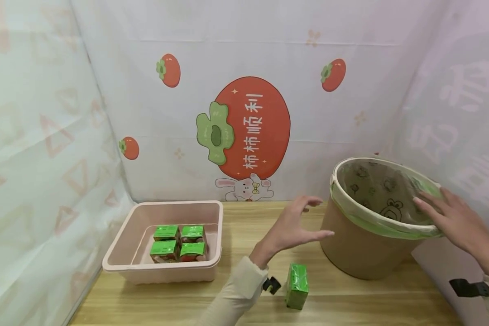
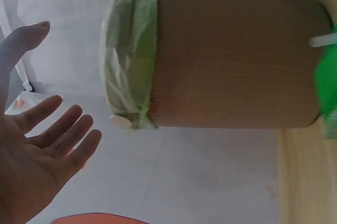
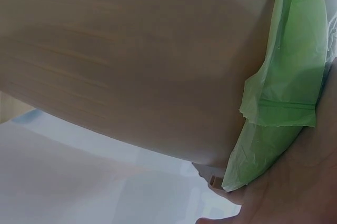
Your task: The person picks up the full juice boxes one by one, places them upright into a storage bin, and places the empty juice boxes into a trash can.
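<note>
A brown trash bin stands upright on the right of the table, with a green bag lining it and folded over its rim. My right hand is at the bin's right rim, fingers extended over the opening; in the right wrist view its palm lies close along the green bag. My left hand hovers to the left of the bin, thumb and fingers spread apart, holding nothing. Below it on the table stands a small green box.
A pink plastic basin sits at the left of the wooden table, holding several green-topped boxes. White printed cloth hangs behind and on both sides, close to the bin at the right.
</note>
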Tool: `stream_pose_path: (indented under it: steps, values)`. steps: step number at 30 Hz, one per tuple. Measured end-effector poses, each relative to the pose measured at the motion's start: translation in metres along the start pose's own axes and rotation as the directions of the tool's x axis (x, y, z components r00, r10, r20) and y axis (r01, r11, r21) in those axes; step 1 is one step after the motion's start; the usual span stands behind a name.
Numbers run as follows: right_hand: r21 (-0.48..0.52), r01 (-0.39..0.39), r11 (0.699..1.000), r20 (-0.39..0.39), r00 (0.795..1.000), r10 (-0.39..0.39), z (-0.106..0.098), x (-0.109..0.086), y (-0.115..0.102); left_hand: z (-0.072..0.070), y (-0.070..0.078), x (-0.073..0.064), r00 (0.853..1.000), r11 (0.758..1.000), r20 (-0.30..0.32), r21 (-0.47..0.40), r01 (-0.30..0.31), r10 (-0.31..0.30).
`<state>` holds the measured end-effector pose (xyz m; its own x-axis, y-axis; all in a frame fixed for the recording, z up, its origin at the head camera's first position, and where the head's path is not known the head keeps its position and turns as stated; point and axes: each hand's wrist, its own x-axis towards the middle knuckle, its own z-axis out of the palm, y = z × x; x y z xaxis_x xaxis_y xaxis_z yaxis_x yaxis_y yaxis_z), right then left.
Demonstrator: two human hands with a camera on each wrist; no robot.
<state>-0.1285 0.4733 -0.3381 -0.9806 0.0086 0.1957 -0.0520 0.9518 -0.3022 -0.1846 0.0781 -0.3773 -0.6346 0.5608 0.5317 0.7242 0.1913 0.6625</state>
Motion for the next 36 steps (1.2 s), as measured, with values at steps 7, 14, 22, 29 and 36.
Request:
stream_pose_path:
  steps: [7,14,22,29,36]
  values:
    - [0.000,0.003,1.000,-0.007,1.000,-0.003,-0.003,0.000,-0.006,0.017,-0.031,-0.050,0.997,0.992,-0.001,-0.098,0.082,-0.082]
    - [0.001,-0.003,1.000,0.013,1.000,0.003,-0.003,0.001,-0.005,0.032,-0.051,-0.095,0.991,0.985,0.059,-0.119,0.127,-0.120]
    - [0.024,-0.010,1.000,0.024,1.000,0.009,-0.001,0.002,0.002,0.048,-0.064,-0.117,0.980,0.969,0.140,-0.182,0.165,-0.140]
    - [0.021,-0.020,1.000,0.019,1.000,0.020,0.000,0.000,0.000,0.056,-0.074,-0.124,0.977,0.966,0.169,-0.201,0.161,-0.128]
    - [0.047,-0.022,0.999,0.012,1.000,0.021,0.002,0.001,0.000,0.060,-0.079,-0.129,0.977,0.972,0.186,-0.188,0.143,-0.107]
